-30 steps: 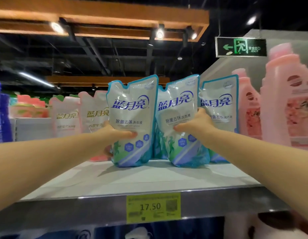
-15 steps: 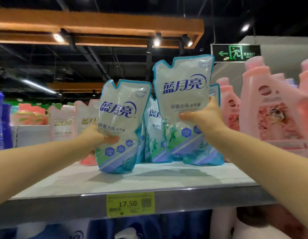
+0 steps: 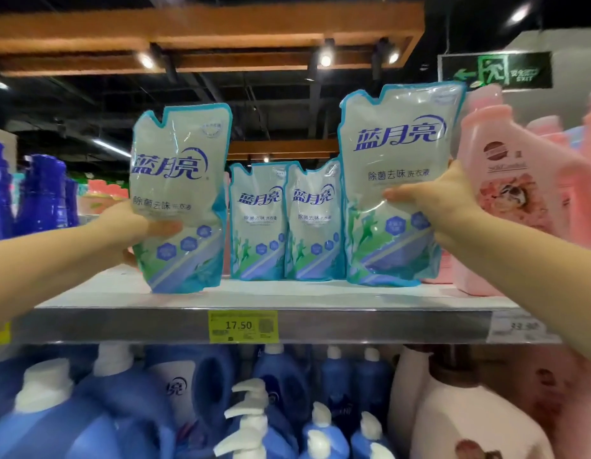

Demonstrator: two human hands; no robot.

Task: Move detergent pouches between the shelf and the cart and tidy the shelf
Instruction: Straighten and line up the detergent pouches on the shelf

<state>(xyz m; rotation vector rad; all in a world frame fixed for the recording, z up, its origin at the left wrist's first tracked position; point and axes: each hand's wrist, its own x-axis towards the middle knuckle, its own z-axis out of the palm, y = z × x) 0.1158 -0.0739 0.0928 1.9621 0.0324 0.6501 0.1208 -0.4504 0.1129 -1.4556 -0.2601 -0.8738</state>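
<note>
I hold two blue-and-white detergent pouches in front of the top shelf (image 3: 287, 321). My left hand (image 3: 135, 230) grips the left pouch (image 3: 180, 180) at its middle, thumb across the front; its bottom hangs just over the shelf's front edge. My right hand (image 3: 433, 198) grips the right pouch (image 3: 400, 154) from its right side, lifted a little off the shelf. Two more pouches of the same kind (image 3: 257, 223) (image 3: 312, 223) stand upright side by side further back on the shelf, between the held ones. No cart is in view.
Pink bottles (image 3: 516, 193) crowd the shelf's right end and blue bottles (image 3: 42, 193) stand at the far left. A yellow price tag (image 3: 243, 326) reading 17.50 is on the shelf edge. Below, blue and pink detergent bottles (image 3: 128, 402) fill the lower shelf.
Both pouches have come off the shelf toward me and spread apart, uncovering the two pouches standing behind. The camera has tilted down, bringing the lower shelf into view.
</note>
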